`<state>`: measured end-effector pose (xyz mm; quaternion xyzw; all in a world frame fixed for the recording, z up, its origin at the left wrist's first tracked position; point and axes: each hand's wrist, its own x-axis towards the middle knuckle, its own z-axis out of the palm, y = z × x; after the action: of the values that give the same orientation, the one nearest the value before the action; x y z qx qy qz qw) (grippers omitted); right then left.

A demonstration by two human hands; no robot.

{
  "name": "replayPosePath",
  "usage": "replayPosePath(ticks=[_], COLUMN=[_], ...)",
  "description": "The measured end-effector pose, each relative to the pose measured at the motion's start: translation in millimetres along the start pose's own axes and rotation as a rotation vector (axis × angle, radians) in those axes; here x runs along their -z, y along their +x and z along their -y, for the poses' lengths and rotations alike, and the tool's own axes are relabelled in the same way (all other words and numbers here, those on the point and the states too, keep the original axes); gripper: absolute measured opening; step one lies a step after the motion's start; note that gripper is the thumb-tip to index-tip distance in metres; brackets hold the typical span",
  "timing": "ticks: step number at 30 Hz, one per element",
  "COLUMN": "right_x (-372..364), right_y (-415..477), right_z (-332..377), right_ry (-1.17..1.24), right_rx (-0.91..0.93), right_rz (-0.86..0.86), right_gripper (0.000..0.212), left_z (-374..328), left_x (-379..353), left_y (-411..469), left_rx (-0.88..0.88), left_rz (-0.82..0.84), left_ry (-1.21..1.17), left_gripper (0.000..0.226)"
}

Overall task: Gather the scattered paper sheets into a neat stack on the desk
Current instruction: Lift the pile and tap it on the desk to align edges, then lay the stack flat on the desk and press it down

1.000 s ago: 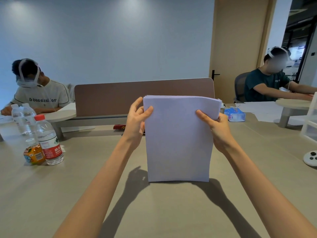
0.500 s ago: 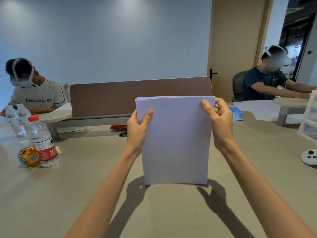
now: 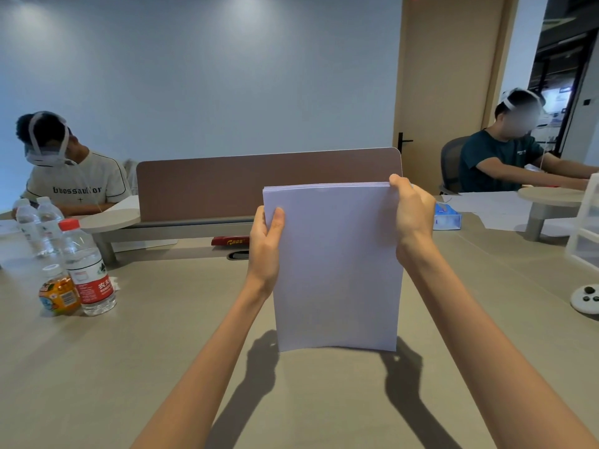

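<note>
A stack of white paper sheets (image 3: 334, 264) stands upright on its lower edge on the beige desk (image 3: 162, 351), in the middle of the view. My left hand (image 3: 264, 251) grips the stack's left edge, thumb on the near face. My right hand (image 3: 411, 215) grips the upper right corner, fingers curled behind the sheets. The top edges of the sheets lie nearly flush.
Water bottles (image 3: 86, 267) and a small orange drink (image 3: 58, 291) stand at the left. A brown divider panel (image 3: 227, 183) runs behind the stack. A blue tissue pack (image 3: 447, 217), loose sheets (image 3: 492, 205) and a white drawer unit (image 3: 583, 231) are at the right. Two people sit at the far side.
The splayed top of the stack has been squared up. My right hand slid up to the top right corner, and my left hand shifted slightly down the left edge.
</note>
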<state>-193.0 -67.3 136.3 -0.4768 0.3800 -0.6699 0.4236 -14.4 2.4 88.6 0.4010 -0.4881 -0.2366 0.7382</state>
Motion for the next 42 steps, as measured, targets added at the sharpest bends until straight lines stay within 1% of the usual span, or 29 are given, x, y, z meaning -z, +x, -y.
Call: replayPosePath(ticks=[4, 7, 9, 12, 14, 17, 20, 23, 27, 29, 31, 34, 37, 40, 42], right_x=[0.0, 1.5, 7.3, 27.1, 40.9, 49.4, 49.5, 50.5, 58.1, 65.9, 72.8, 79.9, 86.8, 96.8, 105.4], right_y=[0.1, -0.8, -2.8, -7.5, -11.1, -15.8, -13.2, 0.7, 29.6, 46.7, 64.7, 95.9, 130.0, 158.6, 177.2], right_z=[2.9, 3.5, 0.7, -13.2, -28.8, -43.3, -42.4, -37.6, -39.1, -47.6, -60.6, -87.9, -122.7, -162.1, -189.3], right_ry=[-0.041, -0.023, 0.004, 0.003, -0.029, -0.075, -0.116, -0.163, -0.221, -0.244, -0.285, -0.362, -0.403, -0.441, -0.494], right_rx=[0.007, 0.02, 0.03, 0.061, 0.103, 0.13, 0.137, 0.133, 0.07, 0.024, -0.024, -0.076, -0.143, -0.235, -0.284], right_rz=[0.008, 0.036, 0.099, 0.268, 0.344, 0.336, 0.324, 0.306, 0.276, 0.274, 0.28, 0.273, 0.273, 0.277, 0.31], right_gripper=[0.03, 0.028, 0.03, 0.032, 0.029, 0.026, 0.02, 0.031, 0.038, 0.041, 0.035, 0.039, 0.038, 0.041, 0.04], left_z=[-0.3, 0.4, 0.9, 1.7, 2.5, 2.9, 0.2, -2.6, 5.0, 23.4, 50.0, 99.8, 154.5, 200.5, 228.0], left_x=[-1.8, -1.8, 0.1, 1.1, 2.1, 4.7, 4.9, -1.7, -20.1, -33.7, -46.7, -62.4, -76.5, -90.5, -99.3], left_y=[-3.5, -5.0, -4.9, -5.2, -4.3, -2.2, 0.6, 12.0, 35.1, 46.8, 58.6, 76.9, 98.3, 112.9, 118.6], left_rx=[-0.051, -0.099, -0.109, -0.091, -0.082, -0.065, -0.051, -0.048, -0.032, 0.018, 0.098, 0.267, 0.42, 0.613, 0.693], left_rz=[-0.027, -0.071, -0.095, -0.117, -0.142, -0.157, -0.165, -0.148, -0.117, -0.105, -0.102, -0.126, -0.161, -0.198, -0.191], left_ry=[0.033, 0.067, 0.072, 0.076, 0.076, 0.079, 0.099, 0.137, 0.248, 0.289, 0.309, 0.333, 0.332, 0.321, 0.348], left_gripper=[0.023, 0.021, 0.02, 0.021, 0.021, 0.023, 0.024, 0.023, 0.025, 0.026, 0.026, 0.028, 0.02, 0.026, 0.026])
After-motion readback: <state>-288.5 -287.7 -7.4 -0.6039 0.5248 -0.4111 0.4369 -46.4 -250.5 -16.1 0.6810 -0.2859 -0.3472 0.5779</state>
